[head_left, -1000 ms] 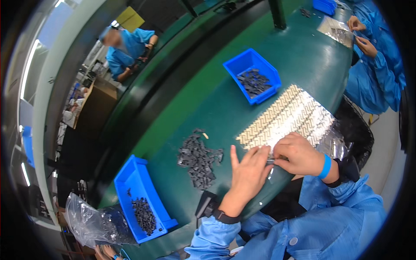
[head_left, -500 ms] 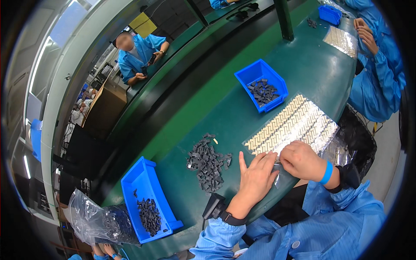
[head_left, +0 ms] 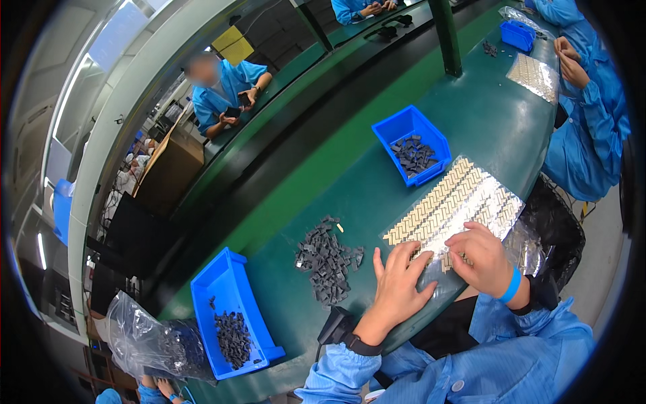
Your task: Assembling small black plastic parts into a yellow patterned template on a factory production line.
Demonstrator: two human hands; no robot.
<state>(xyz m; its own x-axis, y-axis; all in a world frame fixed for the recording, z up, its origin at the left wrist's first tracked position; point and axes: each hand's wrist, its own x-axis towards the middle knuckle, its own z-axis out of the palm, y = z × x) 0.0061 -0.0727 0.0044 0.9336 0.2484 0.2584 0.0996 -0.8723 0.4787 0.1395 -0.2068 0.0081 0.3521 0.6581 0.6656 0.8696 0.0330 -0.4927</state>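
A clear sheet with rows of small cream strips in a zigzag pattern (head_left: 431, 219) lies on the green bench in front of me. My left hand (head_left: 402, 286) is open at its near left corner, with the thumb stretched out and the fingertips by the edge. Over the sheet's near edge, my right hand (head_left: 486, 262) has bent fingers set apart, and I make out nothing between them. Left of my left hand is a loose pile of small dark grey pieces (head_left: 328, 262). One cream strip (head_left: 340, 228) lies beside that pile.
A blue bin (head_left: 441, 145) holding grey pieces stands beyond the sheet. Another blue bin (head_left: 232, 266) sits at left, beside a clear plastic bag (head_left: 145, 337). A black bag (head_left: 555, 215) hangs at the bench's right edge. Co-workers in blue sit at right and across.
My right hand has come off the near edge of the sheet, moved slightly right and loosened its fingers. My left thumb has spread away from its fingers. The head view has shifted a little.
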